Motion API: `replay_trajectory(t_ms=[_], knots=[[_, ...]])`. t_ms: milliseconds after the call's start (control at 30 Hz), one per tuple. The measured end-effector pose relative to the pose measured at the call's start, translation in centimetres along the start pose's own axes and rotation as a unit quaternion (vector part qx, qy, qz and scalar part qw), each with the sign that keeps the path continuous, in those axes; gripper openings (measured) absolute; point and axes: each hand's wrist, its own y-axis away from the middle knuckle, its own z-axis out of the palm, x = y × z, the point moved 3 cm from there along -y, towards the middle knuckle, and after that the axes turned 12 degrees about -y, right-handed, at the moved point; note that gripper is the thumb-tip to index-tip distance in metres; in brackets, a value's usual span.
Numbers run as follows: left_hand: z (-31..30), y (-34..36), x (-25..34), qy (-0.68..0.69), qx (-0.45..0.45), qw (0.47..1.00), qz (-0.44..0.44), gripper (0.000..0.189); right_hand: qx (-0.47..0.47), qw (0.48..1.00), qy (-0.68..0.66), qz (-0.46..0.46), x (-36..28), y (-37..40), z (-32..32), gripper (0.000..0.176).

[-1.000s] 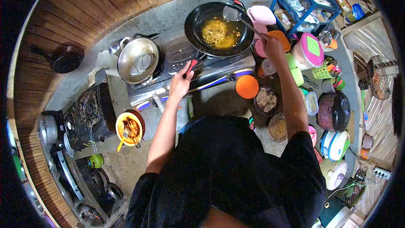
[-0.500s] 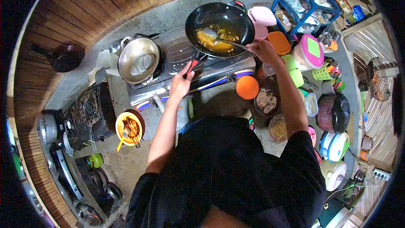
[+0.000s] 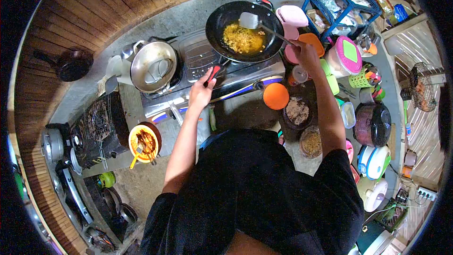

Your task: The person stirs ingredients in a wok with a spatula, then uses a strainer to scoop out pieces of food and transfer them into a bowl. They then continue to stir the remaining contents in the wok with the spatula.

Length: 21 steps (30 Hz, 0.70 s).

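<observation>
A black wok (image 3: 219, 21) sits on the right side of the gas stove (image 3: 198, 97), with yellowish chopped food (image 3: 239, 38) in oil at its bottom. My left hand (image 3: 201, 92) is closed around the wok's red and black handle (image 3: 213, 74). My right hand (image 3: 304, 53) grips the handle of a metal spatula (image 3: 248, 20). The spatula's blade is raised over the far part of the wok, above the food. On the left burner stands a steel pan (image 3: 141, 68) with a wire-rimmed strainer in it.
An orange bowl (image 3: 276, 96), a dish of pale brown food (image 3: 297, 111) and a tub of crumbs (image 3: 311, 142) stand right of the stove. Lidded containers (image 3: 347, 55) and a blue rack (image 3: 325, 7) line the right side. A yellow bowl with dark sauce (image 3: 144, 142) is at the left.
The spatula has lifted from the food toward the wok's far side, and my right hand has shifted slightly right. The food now lies gathered in a heap. My left hand stays on the handle.
</observation>
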Motion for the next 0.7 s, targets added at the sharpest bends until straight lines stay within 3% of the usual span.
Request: replay_trajectory(t_ms=[200, 267, 400, 467, 500, 567, 700], knots=[[0.1, -0.2, -0.2, 0.008, 0.011, 1.000, 0.015, 0.046, 0.062, 0.995, 0.078, -0.022, 3.1, 0.0, -0.6, 0.026], [-0.3, 0.0, 0.4, 0.011, -0.001, 1.000, 0.006, 0.046, 0.022, 0.995, 0.093, 0.013, 4.5, -0.3, -0.6, 0.026], [-0.2, 0.1, 0.4, 0.008, 0.012, 1.000, 0.010, 0.046, 0.011, 0.998, 0.064, -0.002, 3.0, 0.7, -2.7, 0.025], [-0.1, 0.1, 0.3, 0.007, 0.028, 0.999, 0.022, 0.046, -0.095, 0.994, 0.046, -0.009, 2.1, 0.6, -3.4, 0.023], [-0.4, 0.2, 0.5, 0.003, 0.013, 1.000, 0.008, 0.046, -0.094, 0.995, 0.046, -0.008, 1.7, 0.4, -3.6, 0.023], [-0.4, 0.2, 0.5, -0.002, -0.003, 1.000, -0.005, 0.046, -0.196, 0.979, 0.037, 0.043, 1.3, 0.3, -3.0, 0.022], [-0.6, 0.3, 0.8, -0.008, 0.017, 1.000, 0.007, 0.045, -0.160, 0.984, -0.078, -0.002, 2.5, 0.7, -0.4, 0.022]])
